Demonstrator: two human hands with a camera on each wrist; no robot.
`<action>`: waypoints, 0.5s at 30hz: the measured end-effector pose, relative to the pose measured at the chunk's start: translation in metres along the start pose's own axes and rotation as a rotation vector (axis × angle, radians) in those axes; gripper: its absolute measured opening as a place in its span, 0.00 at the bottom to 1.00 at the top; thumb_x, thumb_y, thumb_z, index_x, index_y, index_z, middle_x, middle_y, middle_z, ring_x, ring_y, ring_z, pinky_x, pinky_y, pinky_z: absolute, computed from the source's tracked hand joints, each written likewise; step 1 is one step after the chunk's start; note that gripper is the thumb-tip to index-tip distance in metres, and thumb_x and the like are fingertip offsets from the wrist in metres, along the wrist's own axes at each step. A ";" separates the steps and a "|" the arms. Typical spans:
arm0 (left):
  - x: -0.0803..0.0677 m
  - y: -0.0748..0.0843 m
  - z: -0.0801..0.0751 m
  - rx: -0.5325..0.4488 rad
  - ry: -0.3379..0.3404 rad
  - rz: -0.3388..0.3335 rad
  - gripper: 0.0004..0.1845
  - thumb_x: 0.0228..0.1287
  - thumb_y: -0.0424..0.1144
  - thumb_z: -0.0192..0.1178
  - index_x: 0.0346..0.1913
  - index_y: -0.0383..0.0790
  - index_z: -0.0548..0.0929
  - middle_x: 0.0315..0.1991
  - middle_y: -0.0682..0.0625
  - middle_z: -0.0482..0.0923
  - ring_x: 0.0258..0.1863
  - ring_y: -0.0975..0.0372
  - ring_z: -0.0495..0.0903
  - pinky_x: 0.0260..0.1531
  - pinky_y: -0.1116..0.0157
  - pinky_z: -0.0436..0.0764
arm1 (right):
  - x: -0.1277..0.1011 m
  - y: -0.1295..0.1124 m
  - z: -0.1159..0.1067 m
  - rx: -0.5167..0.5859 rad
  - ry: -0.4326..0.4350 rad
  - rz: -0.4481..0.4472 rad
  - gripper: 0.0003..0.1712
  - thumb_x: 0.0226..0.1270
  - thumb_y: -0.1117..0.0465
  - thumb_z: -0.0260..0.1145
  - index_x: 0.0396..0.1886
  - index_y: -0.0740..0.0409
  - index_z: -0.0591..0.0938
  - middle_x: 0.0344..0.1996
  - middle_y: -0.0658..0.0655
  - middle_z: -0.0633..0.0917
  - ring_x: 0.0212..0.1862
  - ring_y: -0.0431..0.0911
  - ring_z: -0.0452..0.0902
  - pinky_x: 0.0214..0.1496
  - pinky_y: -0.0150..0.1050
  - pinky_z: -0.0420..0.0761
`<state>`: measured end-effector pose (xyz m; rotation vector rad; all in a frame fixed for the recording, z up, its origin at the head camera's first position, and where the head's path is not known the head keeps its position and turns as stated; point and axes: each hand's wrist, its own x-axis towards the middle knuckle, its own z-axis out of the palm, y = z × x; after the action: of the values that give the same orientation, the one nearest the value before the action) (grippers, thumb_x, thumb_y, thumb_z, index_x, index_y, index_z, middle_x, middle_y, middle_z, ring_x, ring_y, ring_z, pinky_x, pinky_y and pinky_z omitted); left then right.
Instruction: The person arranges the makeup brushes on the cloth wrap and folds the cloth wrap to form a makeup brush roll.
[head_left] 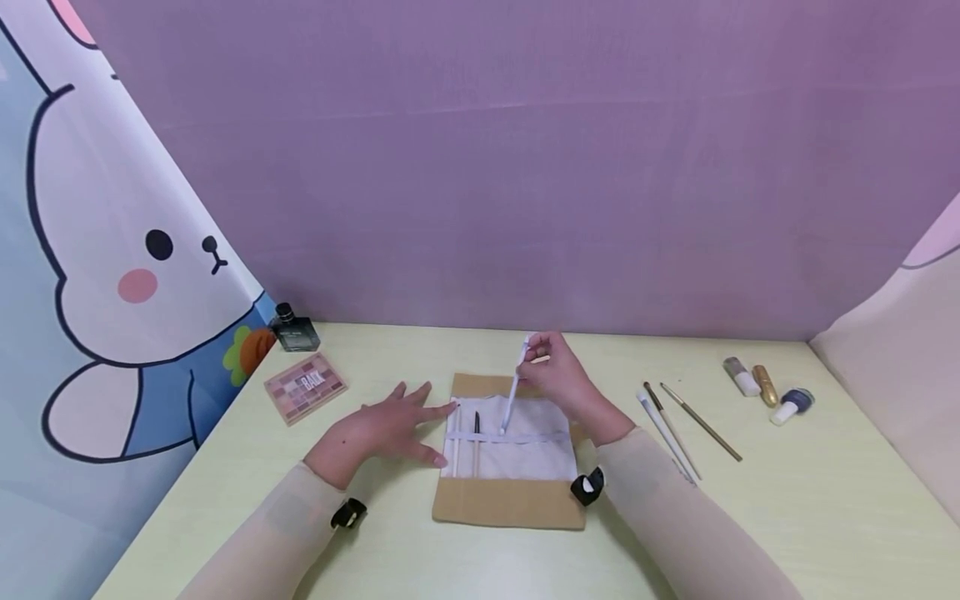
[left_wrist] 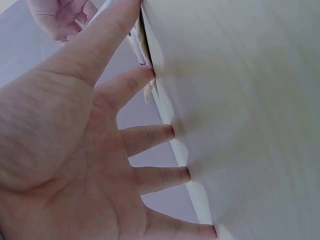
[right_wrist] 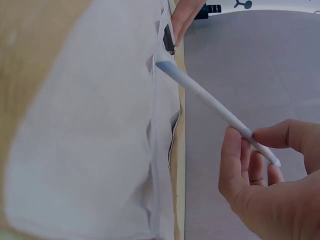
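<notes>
A tan cloth brush roll (head_left: 508, 504) with a pale inner panel lies unrolled on the table. My right hand (head_left: 551, 367) pinches a slim white makeup brush (right_wrist: 210, 102) near its upper end, between thumb and fingers. The brush slants down, its bluish lower tip at the pale strap (head_left: 551, 437) across the panel. Two slim brushes, one a dark-tipped brush (head_left: 476, 446), stand under the strap on the left side. My left hand (head_left: 386, 429) is spread wide; its thumb and index finger touch the roll's left edge, and the other fingertips rest on the table (left_wrist: 240, 125).
To the right lie a white brush (head_left: 663, 433), a dark-tipped brush (head_left: 671, 425) and a gold-brown brush (head_left: 705, 423). Beyond them are small bottles (head_left: 791, 406) and a gold tube (head_left: 765, 386). An eyeshadow palette (head_left: 306, 387) and a dark glass bottle (head_left: 295, 332) sit at the left.
</notes>
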<state>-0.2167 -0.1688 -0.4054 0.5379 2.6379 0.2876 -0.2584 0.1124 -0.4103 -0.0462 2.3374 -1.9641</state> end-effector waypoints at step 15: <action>0.001 0.000 0.001 0.008 -0.001 -0.007 0.51 0.58 0.69 0.73 0.83 0.67 0.64 0.89 0.38 0.45 0.86 0.29 0.42 0.66 0.12 0.53 | 0.001 0.006 0.004 0.027 -0.138 0.107 0.30 0.73 0.77 0.63 0.69 0.67 0.64 0.50 0.65 0.78 0.42 0.50 0.87 0.56 0.48 0.92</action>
<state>-0.2172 -0.1685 -0.4062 0.5313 2.6399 0.2750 -0.2588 0.1096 -0.4166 -0.0520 2.1803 -1.8793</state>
